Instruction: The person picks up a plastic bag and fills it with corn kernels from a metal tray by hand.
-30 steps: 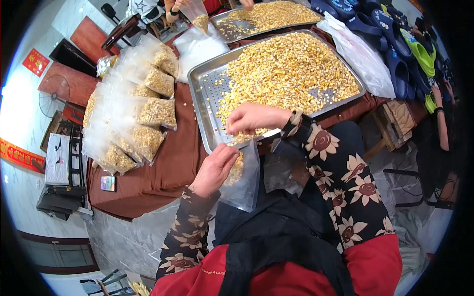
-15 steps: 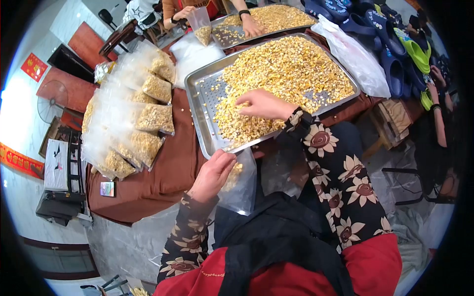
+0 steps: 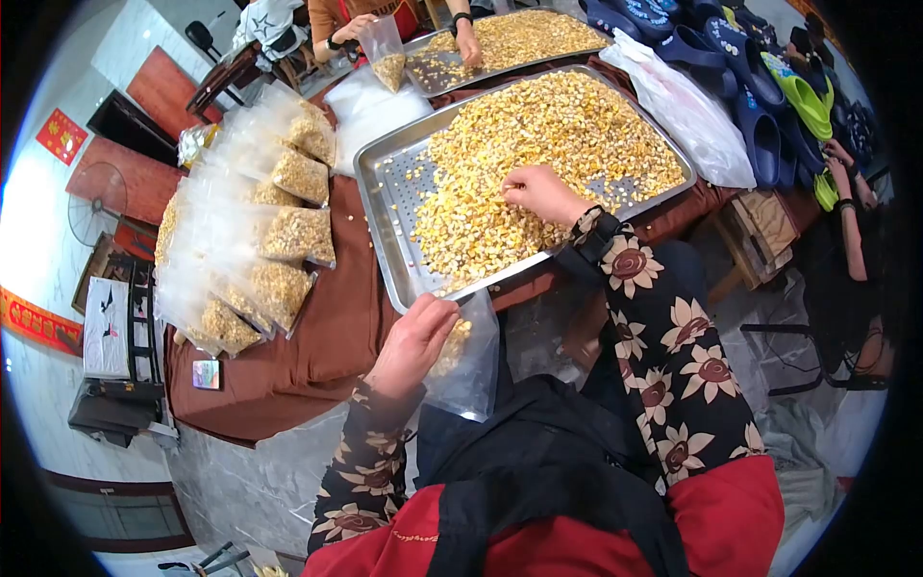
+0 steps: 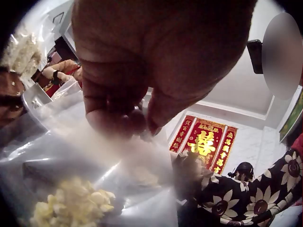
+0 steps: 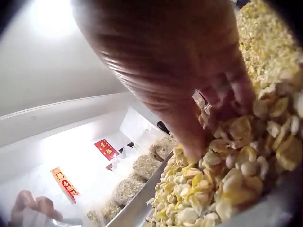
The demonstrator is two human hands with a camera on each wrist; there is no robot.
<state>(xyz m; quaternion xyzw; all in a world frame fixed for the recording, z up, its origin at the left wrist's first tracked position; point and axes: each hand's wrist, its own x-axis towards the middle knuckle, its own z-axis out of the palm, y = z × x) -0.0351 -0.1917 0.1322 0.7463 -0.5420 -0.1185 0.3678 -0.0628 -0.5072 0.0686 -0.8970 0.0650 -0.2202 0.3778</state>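
My left hand (image 3: 415, 338) pinches the top edge of a clear plastic bag (image 3: 478, 361) between thumb and fingers, just off the near corner of the tray. Yellow and white corn kernels (image 4: 71, 201) lie in the lower part of this bag. My right hand (image 3: 546, 192) is over the near side of a heap of loose corn kernels (image 3: 567, 125) in a perforated metal tray (image 3: 386, 207). In the right wrist view its thumb and curled fingers dig into the heap, with kernels between them; the fingertips are partly buried.
Filled bags (image 3: 300, 234) stack on the brown tablecloth (image 3: 279, 380) left of the tray. Beyond lie flat clear bags (image 3: 370, 101) and a second corn tray (image 3: 524, 43), where another person's hands (image 3: 468, 46) work. White plastic sheeting (image 3: 678, 111) and several clogs (image 3: 760, 135) border the right side.
My right hand has moved from above the bag up and right to the corn heap, its fingers now among the kernels. The left hand keeps its hold on the bag.
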